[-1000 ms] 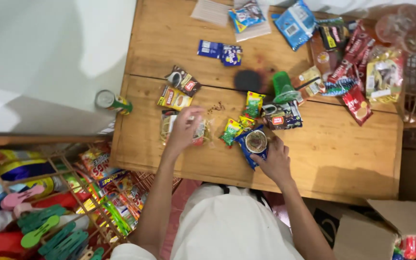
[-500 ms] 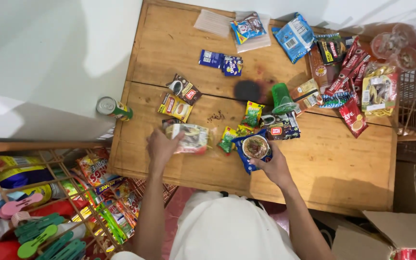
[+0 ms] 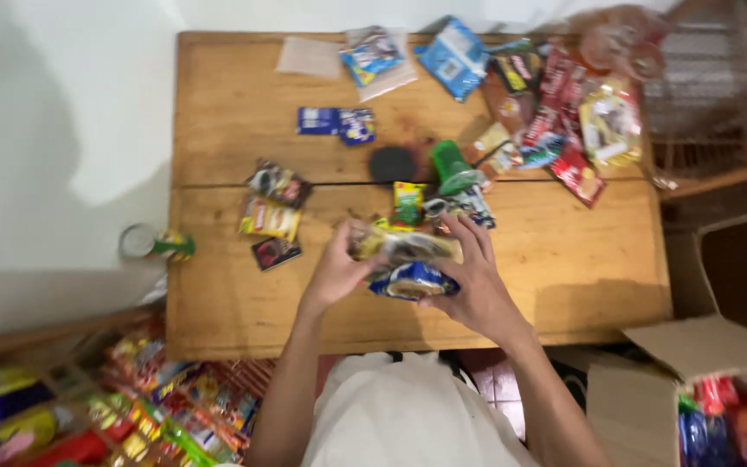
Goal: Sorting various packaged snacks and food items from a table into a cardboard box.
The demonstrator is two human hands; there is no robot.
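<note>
Both my hands meet over the near middle of a wooden table (image 3: pixel 218 112). My left hand (image 3: pixel 335 270) grips the left end of a clear yellowish snack packet (image 3: pixel 404 246). My right hand (image 3: pixel 475 278) holds its right end and also a blue round-fronted packet (image 3: pixel 412 281) just beneath it. The picture is blurred, so finer detail of the packets is lost. A green packet (image 3: pixel 408 201) and a green cup-shaped thing (image 3: pixel 454 169) lie just beyond my fingers.
Several small snack packets lie left of my hands (image 3: pixel 271 216). Blue packets (image 3: pixel 336 121) and a heap of red and blue bags (image 3: pixel 555 104) sit farther back. A tin can (image 3: pixel 150 242) lies off the table's left edge. A wire rack of goods (image 3: pixel 157 398) and a cardboard box (image 3: pixel 693 389) flank my lap.
My left hand carried the clear packet from the left over to my right hand, which lifted the blue packet; both packets are now held together. The camera view shifted and blurred.
</note>
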